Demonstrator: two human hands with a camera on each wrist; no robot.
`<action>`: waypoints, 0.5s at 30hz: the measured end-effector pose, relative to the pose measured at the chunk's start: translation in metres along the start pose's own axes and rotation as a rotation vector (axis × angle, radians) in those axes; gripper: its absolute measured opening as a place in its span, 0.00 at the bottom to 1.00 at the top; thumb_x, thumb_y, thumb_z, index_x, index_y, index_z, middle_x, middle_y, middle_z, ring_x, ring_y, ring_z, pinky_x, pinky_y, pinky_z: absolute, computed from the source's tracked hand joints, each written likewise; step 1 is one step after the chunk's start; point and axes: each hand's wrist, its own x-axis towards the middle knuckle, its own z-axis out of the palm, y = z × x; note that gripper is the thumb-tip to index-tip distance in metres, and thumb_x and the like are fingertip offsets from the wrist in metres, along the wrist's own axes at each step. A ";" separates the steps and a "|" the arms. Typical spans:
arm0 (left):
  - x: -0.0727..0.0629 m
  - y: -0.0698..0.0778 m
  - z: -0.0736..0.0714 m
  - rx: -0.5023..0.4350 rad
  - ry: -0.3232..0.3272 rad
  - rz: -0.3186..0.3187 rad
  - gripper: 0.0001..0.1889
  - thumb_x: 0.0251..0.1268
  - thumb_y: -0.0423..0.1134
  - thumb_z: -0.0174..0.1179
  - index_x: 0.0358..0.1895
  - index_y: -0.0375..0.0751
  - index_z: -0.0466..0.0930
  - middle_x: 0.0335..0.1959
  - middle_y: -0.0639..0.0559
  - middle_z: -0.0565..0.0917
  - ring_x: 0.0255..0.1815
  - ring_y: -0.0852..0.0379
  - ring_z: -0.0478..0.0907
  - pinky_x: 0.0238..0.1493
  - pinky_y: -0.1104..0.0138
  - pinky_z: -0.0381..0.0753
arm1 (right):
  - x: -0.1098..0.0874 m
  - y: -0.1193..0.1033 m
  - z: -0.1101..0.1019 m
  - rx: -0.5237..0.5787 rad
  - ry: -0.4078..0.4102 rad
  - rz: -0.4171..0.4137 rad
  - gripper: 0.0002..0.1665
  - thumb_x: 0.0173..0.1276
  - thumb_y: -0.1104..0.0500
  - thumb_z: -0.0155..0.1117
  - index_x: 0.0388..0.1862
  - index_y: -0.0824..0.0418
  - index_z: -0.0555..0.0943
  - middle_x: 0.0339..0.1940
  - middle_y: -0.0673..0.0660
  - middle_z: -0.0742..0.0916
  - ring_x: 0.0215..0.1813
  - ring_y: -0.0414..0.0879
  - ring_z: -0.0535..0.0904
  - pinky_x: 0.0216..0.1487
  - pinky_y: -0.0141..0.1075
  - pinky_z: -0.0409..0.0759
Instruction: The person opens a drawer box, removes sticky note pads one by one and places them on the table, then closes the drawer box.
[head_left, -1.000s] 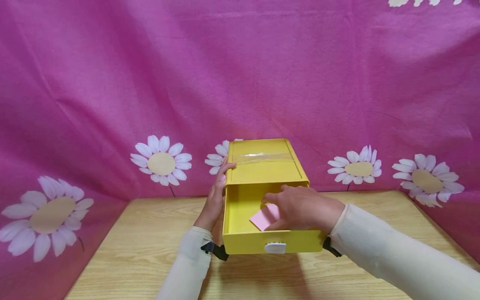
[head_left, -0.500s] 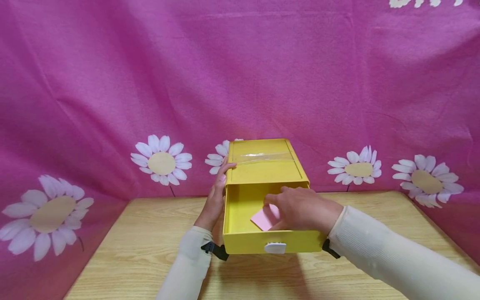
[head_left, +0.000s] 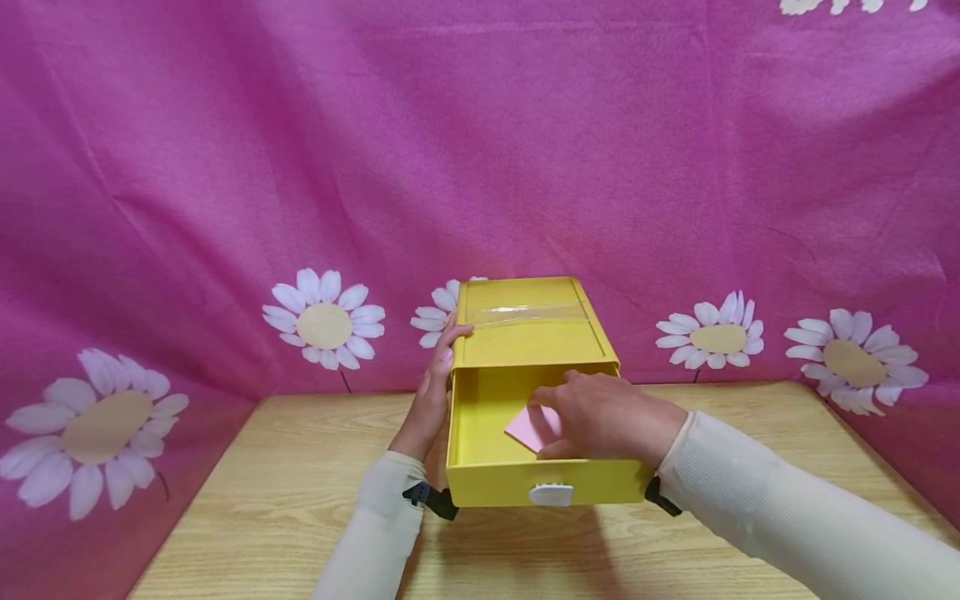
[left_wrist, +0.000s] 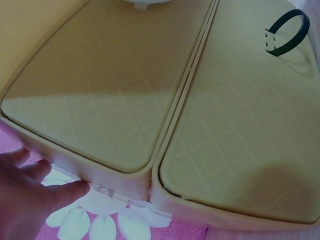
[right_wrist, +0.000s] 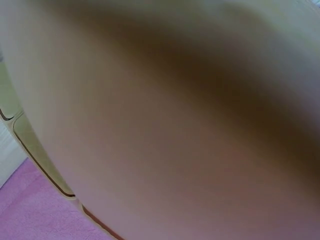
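A yellow drawer box (head_left: 525,346) stands on the table with its drawer (head_left: 495,485) pulled out toward me. My left hand (head_left: 427,412) rests along the box's left side, a fingertip over the top edge. In the left wrist view its fingers (left_wrist: 65,194) are extended and touch that edge. Inside the drawer, my right hand (head_left: 611,417) has bent fingers and pinches a square of pink sticky notes (head_left: 525,429) between fingers and thumb. The hand covers the right part of the notes. In the right wrist view, blurred skin (right_wrist: 165,150) fills most of the frame.
A white handle (head_left: 551,495) is on the drawer front, and clear tape (head_left: 528,312) crosses the box top. Behind the wooden table (head_left: 300,483) hangs a pink cloth (head_left: 480,150) with white daisies. A dark strap loop (left_wrist: 292,32) shows in the left wrist view.
The pink sticky notes have shifted slightly up and to the right, and the right hand's fingers have moved a little on them. The left hand and the box stay in place.
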 end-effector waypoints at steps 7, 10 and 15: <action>-0.001 -0.001 0.000 0.007 0.001 -0.010 0.25 0.74 0.51 0.30 0.70 0.55 0.59 0.79 0.60 0.38 0.76 0.54 0.42 0.63 0.45 0.61 | 0.002 0.002 0.002 0.011 0.020 -0.018 0.15 0.54 0.48 0.73 0.25 0.46 0.74 0.17 0.41 0.75 0.22 0.41 0.71 0.23 0.37 0.70; -0.001 0.001 0.000 0.011 0.005 -0.023 0.25 0.74 0.52 0.31 0.70 0.57 0.59 0.79 0.62 0.38 0.76 0.54 0.42 0.63 0.44 0.62 | 0.003 0.002 0.003 0.010 0.023 -0.013 0.14 0.54 0.50 0.73 0.25 0.47 0.74 0.17 0.42 0.75 0.21 0.41 0.70 0.23 0.37 0.69; -0.001 0.002 0.001 0.014 0.009 -0.033 0.25 0.73 0.52 0.31 0.70 0.59 0.60 0.78 0.66 0.39 0.76 0.55 0.42 0.63 0.45 0.61 | 0.002 0.001 0.003 0.001 0.025 -0.006 0.12 0.55 0.53 0.71 0.25 0.47 0.74 0.17 0.43 0.75 0.22 0.42 0.70 0.23 0.36 0.69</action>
